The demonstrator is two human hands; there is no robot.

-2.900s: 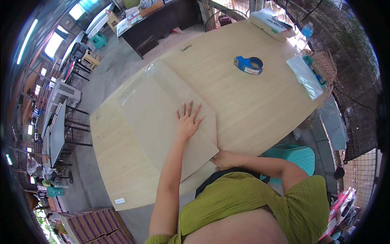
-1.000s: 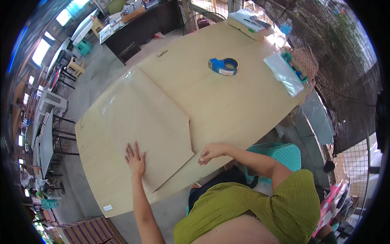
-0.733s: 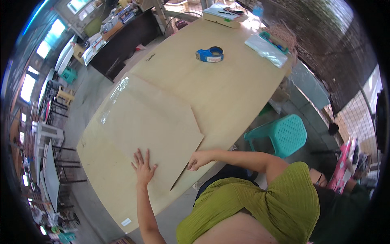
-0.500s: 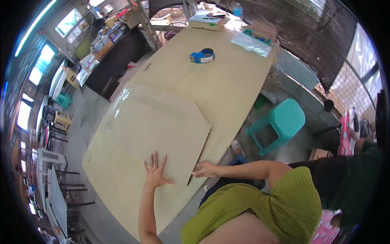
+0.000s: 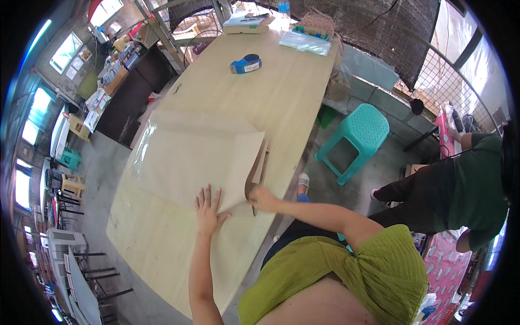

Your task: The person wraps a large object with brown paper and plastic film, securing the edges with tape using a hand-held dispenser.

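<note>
A large beige paper sheet (image 5: 195,157) lies on the pale wooden table (image 5: 157,233), with shiny clear plastic (image 5: 142,150) along its left side. My left hand (image 5: 207,211) rests flat on the sheet near its front edge, fingers spread. At the sheet's right edge, my right hand (image 5: 263,199), slightly blurred, has its fingers closed on the raised edge. That edge curls up and leftward, and another beige layer (image 5: 264,168) shows beneath it. The fingertips of my right hand are partly hidden by the curl.
A blue tape dispenser (image 5: 245,64) stands farther up the table. At the far end are papers (image 5: 244,19), a plastic-wrapped pack (image 5: 305,43) and a bottle (image 5: 284,7). A turquoise stool (image 5: 355,138) stands right of the table; beyond it is a person in dark clothes (image 5: 460,184).
My right hand has lifted the sheet's right edge, which now curls up where it lay nearly flat. My left hand stays spread on the sheet. The view has shifted, showing more of the other person.
</note>
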